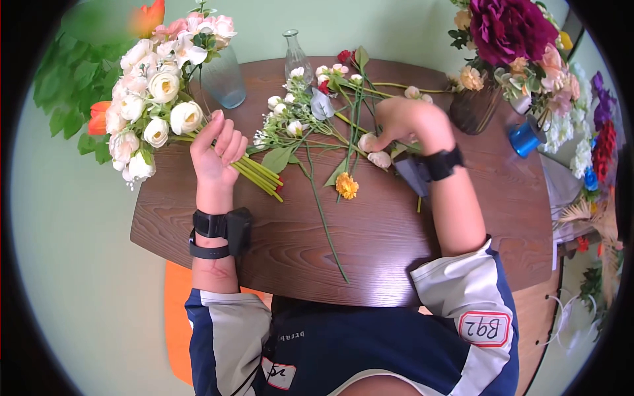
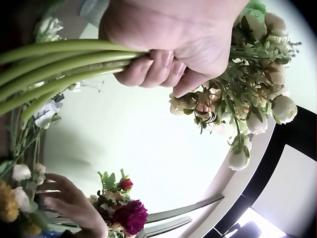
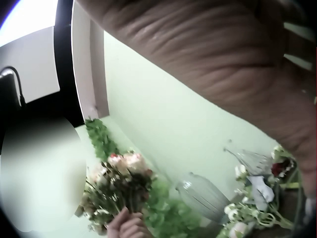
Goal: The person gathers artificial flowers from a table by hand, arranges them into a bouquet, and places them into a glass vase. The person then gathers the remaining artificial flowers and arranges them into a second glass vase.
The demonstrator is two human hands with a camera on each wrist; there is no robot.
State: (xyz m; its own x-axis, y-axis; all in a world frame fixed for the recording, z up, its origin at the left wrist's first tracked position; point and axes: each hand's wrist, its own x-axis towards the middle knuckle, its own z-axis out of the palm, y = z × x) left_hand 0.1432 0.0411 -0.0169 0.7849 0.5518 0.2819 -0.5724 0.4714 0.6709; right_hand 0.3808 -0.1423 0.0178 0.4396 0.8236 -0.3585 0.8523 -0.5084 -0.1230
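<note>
Bouquet (image 1: 155, 112) in left hand (image 1: 216, 148), fingers (image 1: 231, 142) curled round stems (image 1: 261, 177); right hand (image 1: 415, 122) bent inward over loose flowers (image 1: 322, 105), can't tell if it's gripping any.

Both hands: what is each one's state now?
Left hand: holding the bouquet by its stems.
Right hand: near pale flowers; grip cannot be told.

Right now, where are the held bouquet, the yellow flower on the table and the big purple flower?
Held bouquet (image 1: 164, 88): head view, a white bloom.
Yellow flower (image 1: 347, 186): head view, its petals.
Big purple flower (image 2: 131, 217): left wrist view, its petals.
</note>
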